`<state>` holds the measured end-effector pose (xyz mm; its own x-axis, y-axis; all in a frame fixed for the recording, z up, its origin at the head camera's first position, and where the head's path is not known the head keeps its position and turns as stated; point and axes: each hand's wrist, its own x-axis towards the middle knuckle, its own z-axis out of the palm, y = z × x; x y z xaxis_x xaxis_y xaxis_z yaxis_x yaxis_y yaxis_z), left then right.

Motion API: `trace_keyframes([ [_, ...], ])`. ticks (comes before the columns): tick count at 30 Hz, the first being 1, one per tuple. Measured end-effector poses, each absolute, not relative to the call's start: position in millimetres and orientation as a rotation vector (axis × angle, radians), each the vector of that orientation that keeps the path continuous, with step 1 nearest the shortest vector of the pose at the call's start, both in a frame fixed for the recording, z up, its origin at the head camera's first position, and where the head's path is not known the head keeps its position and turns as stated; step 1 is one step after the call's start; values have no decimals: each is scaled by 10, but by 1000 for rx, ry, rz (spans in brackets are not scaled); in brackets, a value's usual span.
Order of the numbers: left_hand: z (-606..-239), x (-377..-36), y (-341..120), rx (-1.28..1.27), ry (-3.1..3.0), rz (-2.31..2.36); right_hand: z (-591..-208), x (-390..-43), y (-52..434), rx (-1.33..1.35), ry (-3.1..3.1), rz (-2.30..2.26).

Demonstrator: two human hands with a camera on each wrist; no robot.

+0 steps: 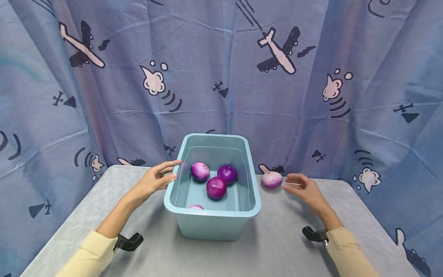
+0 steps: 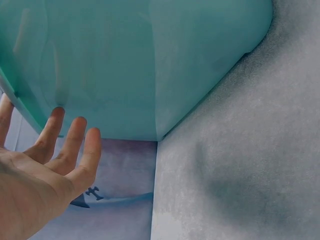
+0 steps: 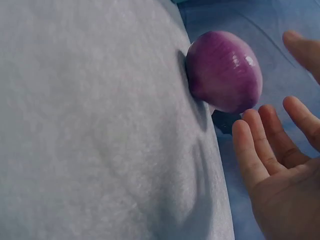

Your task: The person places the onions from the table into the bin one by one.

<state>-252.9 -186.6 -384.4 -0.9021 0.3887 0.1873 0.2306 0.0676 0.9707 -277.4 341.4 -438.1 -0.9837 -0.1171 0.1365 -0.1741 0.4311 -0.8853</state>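
A light blue plastic tub [image 1: 212, 221] stands mid-table with several purple onions [image 1: 216, 187] inside. My left hand [image 1: 157, 180] is open beside the tub's left wall, fingers straight and close to the rim; in the left wrist view the fingers [image 2: 75, 145] lie just short of the tub wall [image 2: 150, 65]. One pale purple onion [image 1: 271, 179] lies on the table right of the tub. My right hand [image 1: 302, 188] is open just to its right, not touching it; the right wrist view shows the onion [image 3: 225, 72] a little beyond the fingertips [image 3: 250, 150].
The grey table [image 1: 277, 246] runs to a back edge right behind the loose onion. A blue curtain with airplane prints [image 1: 277, 54] hangs close behind and around the sides. Black wrist mounts [image 1: 129, 242] sit at both sleeves.
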Motion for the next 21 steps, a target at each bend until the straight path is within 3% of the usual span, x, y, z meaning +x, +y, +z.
trace_keyframes([
  [21, -3850, -2535, -1863, 642, 2198, 1970, -4516, -3039, 3360, 421, -2692, 1668],
])
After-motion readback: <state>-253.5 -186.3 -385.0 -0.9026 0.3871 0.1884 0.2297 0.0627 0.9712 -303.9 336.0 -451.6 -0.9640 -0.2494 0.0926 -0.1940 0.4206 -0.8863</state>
